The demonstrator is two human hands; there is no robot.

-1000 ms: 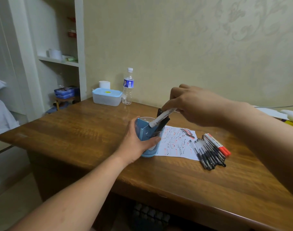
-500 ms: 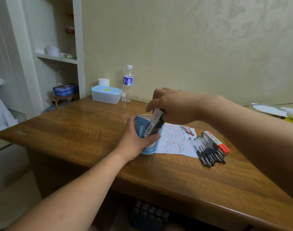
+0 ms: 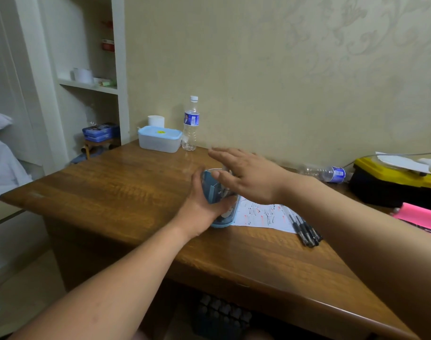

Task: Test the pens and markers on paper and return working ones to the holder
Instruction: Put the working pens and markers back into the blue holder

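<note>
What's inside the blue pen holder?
In the holder a blue divider shows; the right hand above and left hand around it hide the rest.

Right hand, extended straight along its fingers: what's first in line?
Likely the upright water bottle or the blue-lidded container beside it. The right hand points back-left, with height and depth unclear.

A single wide-angle view, worn on the person's head, looks forward and down across the counter (image 3: 111, 192) from its near edge toward the wall (image 3: 283, 82) behind its far edge. It sits close above the near edge, with the holder (image 3: 210, 190) mid-frame.
</note>
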